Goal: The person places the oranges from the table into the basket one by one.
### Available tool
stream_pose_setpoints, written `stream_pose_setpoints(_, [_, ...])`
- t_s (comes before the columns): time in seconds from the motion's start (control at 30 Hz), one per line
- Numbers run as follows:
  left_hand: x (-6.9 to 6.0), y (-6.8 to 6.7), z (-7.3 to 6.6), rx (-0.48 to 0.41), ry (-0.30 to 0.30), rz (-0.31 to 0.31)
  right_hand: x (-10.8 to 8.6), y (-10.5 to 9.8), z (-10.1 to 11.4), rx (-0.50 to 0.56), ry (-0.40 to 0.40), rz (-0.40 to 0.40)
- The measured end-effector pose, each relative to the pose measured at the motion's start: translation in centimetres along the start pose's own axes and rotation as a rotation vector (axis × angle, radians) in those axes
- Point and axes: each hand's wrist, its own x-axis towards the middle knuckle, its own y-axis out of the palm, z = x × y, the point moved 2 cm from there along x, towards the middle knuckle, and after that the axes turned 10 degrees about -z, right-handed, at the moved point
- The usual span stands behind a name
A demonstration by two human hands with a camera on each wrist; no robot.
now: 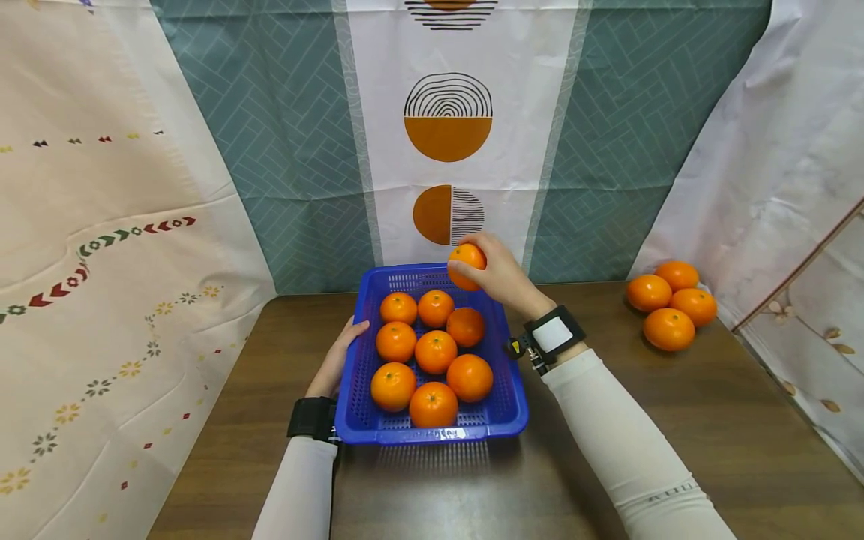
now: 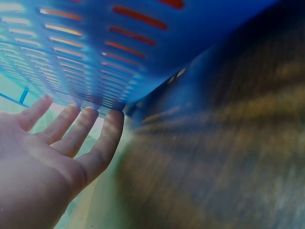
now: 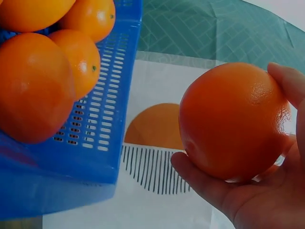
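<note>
A blue plastic basket [image 1: 432,434] holds several oranges [image 1: 435,352] laid out in rough rows. Above its far right corner, my right hand [image 1: 501,271] grips one orange [image 1: 467,267] between thumb and fingers. The right wrist view shows this held orange [image 3: 233,121] close up, apart from the basket wall [image 3: 112,95]. At the basket's left side is my left hand [image 1: 336,356], a fingertip at the rim. Seen from the left wrist, this hand [image 2: 62,157] has its fingers extended, with tips against the slotted basket wall [image 2: 95,52].
A group of several more oranges [image 1: 668,330] sits at the right on the brown wooden table [image 1: 607,405]. Patterned cloth [image 1: 297,150] hangs behind the table's far edge, with further pale cloth [image 1: 81,360] along the left side.
</note>
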Motion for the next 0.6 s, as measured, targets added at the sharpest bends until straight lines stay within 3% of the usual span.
stream_pose_setpoints(0.3, [0.1, -0.2, 0.1, 0.009, -0.001, -0.013, 0.4, 1.7, -0.3, 0.016, 0.017, 0.015])
stream_pose_setpoints(0.6, [-0.1, -0.2, 0.1, -0.001, -0.009, -0.015, 0.7, 3.3, -1.4, -0.027, 0.105, 0.074])
